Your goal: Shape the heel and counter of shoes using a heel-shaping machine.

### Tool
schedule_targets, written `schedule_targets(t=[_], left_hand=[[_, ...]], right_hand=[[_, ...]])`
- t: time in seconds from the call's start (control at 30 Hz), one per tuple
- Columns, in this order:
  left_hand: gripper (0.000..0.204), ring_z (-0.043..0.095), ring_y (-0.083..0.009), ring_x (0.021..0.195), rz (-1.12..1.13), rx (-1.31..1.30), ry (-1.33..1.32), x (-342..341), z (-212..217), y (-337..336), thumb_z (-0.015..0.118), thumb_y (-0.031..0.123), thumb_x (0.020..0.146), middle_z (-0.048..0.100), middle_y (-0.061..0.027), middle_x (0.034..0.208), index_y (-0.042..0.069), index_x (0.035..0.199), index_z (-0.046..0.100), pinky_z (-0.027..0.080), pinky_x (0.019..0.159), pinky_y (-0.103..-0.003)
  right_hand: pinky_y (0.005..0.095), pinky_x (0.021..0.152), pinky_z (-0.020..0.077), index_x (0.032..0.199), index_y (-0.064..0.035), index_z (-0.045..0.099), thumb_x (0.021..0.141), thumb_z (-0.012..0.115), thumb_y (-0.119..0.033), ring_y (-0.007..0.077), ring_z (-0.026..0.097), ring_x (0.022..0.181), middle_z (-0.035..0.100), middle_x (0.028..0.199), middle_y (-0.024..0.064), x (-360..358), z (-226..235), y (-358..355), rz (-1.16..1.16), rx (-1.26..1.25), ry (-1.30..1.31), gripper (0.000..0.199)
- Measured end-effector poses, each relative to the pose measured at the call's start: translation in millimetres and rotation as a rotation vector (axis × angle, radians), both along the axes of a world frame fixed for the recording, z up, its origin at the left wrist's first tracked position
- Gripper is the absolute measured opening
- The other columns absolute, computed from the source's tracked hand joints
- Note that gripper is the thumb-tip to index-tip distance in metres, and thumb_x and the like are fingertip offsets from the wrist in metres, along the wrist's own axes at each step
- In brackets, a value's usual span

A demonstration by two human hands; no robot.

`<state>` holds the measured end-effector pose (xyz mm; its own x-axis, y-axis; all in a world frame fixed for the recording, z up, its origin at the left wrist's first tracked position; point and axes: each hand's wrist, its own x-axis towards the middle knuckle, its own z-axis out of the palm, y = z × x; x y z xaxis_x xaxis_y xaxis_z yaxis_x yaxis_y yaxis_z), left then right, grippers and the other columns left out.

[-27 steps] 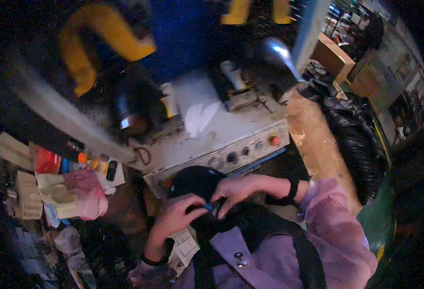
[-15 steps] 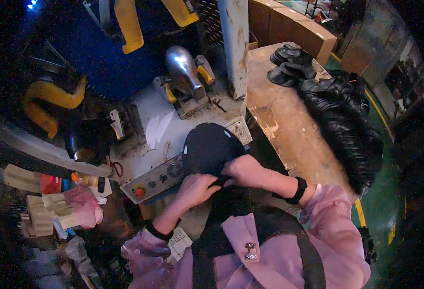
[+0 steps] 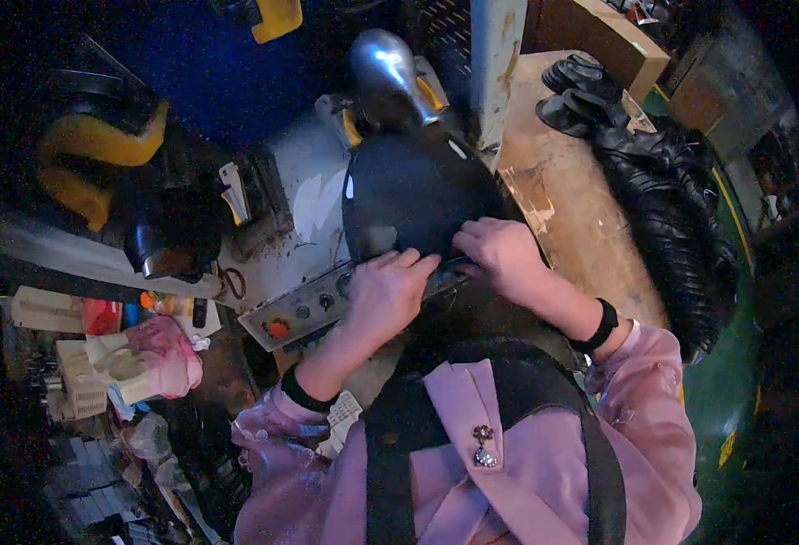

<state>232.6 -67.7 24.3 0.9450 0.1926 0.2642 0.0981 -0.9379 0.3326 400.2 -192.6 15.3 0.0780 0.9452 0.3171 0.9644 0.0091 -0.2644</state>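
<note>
A black, rounded piece that looks like a shoe upper (image 3: pixel 422 186) is spread between my hands, over the machine's front. My left hand (image 3: pixel 388 289) is closed on its near edge at the left, fingers curled over the rim. On the same edge, a short way to the right, my right hand (image 3: pixel 506 259) grips it with bent fingers. The far end of the upper reaches the tip of a shiny metal form (image 3: pixel 386 68), partly covering its lower end. Whether the two touch I cannot tell. Yellow-and-metal clamp pieces (image 3: pixel 431 91) flank the form.
A control panel (image 3: pixel 301 309) with a red button runs below the upper. To the right, a worn wooden table (image 3: pixel 590 236) carries a long row of black uppers (image 3: pixel 663 209). A second dark form (image 3: pixel 158 250) stands at left, near scissors (image 3: pixel 231 282) and pink-and-cream gloves (image 3: pixel 154 363).
Both hands have moved the black upper forward, toward the metal form, and its far end now overlaps the form's tip. The hands are slightly farther apart, and the view has shifted.
</note>
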Motion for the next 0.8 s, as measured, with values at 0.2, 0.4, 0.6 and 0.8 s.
schedule_targets(t=[0.2, 0.4, 0.6, 0.8], left_hand=[[0.031, 0.056, -0.0241, 0.074, 0.009, 0.125, -0.067, -1, 6, 13, 0.060, 0.009, 0.071, 0.053, -0.0044, 0.084, 0.011, 0.101, 0.064, 0.049, 0.063, -0.036], [0.033, 0.056, -0.0240, 0.074, 0.064, 0.189, -0.088, 4, 10, 3, 0.060, 0.007, 0.069, 0.053, -0.0047, 0.085, 0.010, 0.101, 0.064, 0.049, 0.063, -0.036], [0.032, 0.058, -0.0230, 0.074, 0.156, -0.014, -0.134, 18, 19, -12, 0.060, 0.003, 0.067, 0.053, -0.0059, 0.087, 0.007, 0.099, 0.064, 0.049, 0.062, -0.034], [0.035, 0.060, -0.0266, 0.078, 0.073, 0.006, -0.156, 22, 24, -16, 0.061, -0.001, 0.066, 0.056, -0.0091, 0.090, 0.005, 0.100, 0.064, 0.050, 0.067, -0.036]], right_hand=[[0.0381, 0.060, 0.0460, 0.082, -0.0073, 0.054, 0.061, 0.061, -0.012, 0.0265, 0.053, 0.072, 0.054, 0.075, 0.0069, -5, 13, 11, -0.091, 0.112, 0.032, 0.023], [0.0368, 0.058, 0.0453, 0.080, -0.0077, 0.053, 0.061, 0.061, -0.012, 0.0262, 0.052, 0.071, 0.050, 0.074, 0.0065, 9, 13, 11, -0.053, 0.105, -0.057, 0.021], [0.0354, 0.055, 0.0443, 0.077, -0.0096, 0.052, 0.062, 0.059, -0.014, 0.0248, 0.051, 0.069, 0.046, 0.075, 0.0051, 28, 11, 5, 0.079, 0.235, -0.041, 0.018], [0.0349, 0.050, 0.0422, 0.075, -0.0094, 0.058, 0.053, 0.067, -0.016, 0.0237, 0.050, 0.065, 0.048, 0.071, 0.0048, 45, 18, -2, 0.184, 0.274, -0.059, 0.025]])
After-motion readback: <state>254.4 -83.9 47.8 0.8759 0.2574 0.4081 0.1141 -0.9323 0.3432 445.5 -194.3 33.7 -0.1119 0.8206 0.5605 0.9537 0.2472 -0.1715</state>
